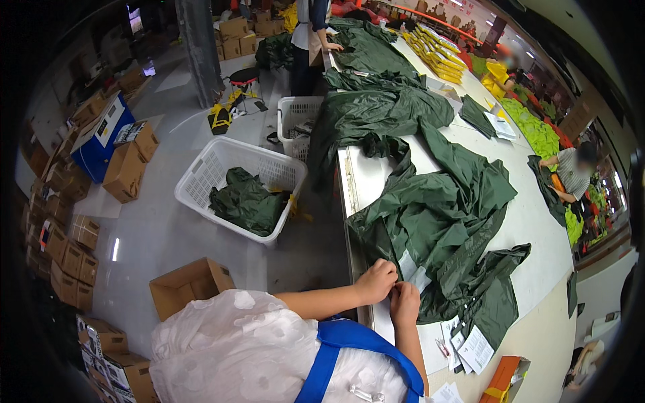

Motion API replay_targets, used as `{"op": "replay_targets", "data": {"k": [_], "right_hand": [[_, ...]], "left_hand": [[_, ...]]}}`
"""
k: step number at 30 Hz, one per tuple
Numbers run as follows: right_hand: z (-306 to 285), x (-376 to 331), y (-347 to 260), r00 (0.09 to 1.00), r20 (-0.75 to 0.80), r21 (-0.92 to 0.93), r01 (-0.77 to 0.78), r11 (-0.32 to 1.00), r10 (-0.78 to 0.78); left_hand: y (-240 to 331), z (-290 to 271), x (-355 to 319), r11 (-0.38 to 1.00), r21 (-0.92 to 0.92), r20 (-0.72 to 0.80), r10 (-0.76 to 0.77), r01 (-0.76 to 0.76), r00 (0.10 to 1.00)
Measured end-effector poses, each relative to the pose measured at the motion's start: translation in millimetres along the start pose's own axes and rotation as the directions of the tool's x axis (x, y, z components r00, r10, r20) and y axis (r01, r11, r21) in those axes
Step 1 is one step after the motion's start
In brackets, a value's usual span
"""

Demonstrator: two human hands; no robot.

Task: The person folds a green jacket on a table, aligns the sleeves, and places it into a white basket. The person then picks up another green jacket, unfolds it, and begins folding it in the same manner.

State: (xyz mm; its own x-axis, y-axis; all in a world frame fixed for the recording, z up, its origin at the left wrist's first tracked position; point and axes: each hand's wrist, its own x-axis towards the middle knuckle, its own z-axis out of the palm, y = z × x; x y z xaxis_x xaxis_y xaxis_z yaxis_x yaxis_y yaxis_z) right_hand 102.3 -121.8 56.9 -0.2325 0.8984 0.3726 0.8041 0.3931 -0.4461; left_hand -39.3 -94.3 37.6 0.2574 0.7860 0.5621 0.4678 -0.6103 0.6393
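A thin, shiny dark green garment (443, 215) lies crumpled across the white table in front of me. At its near left edge, my left hand (376, 282) is closed with the fingertips pinched together on the fabric. Just to the right and slightly nearer, my right hand (405, 303) is also closed in a pinch on the same edge. The fingertips almost meet, and any small thing between them is hidden. A pale whitish patch (412, 270) shows on the garment beside my hands. White printed paper tags (476, 350) lie to the right of my right forearm.
A white plastic basket (201, 164) holding green fabric stands on the floor left of the table. Cardboard boxes (124, 171) line the far left. More green garments (383, 111) cover the table ahead, where a co-worker (316, 33) stands. An orange box (505, 377) sits near right.
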Motion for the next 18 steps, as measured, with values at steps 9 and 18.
{"op": "replay_targets", "data": {"k": [9, 18], "right_hand": [[8.6, -11.4, 13.8, 0.984, 0.095, 0.003, -0.152, 0.988, 0.151], [-3.0, -7.2, 8.0, 0.992, -0.015, 0.083, -0.125, 0.989, 0.127]], "left_hand": [[-5.5, 7.3, -4.0, 0.995, 0.058, 0.106, 0.081, -0.087, 0.991], [-8.3, 4.7, 17.0, 0.997, -0.031, 0.01, -0.07, 0.07, 0.997]]}}
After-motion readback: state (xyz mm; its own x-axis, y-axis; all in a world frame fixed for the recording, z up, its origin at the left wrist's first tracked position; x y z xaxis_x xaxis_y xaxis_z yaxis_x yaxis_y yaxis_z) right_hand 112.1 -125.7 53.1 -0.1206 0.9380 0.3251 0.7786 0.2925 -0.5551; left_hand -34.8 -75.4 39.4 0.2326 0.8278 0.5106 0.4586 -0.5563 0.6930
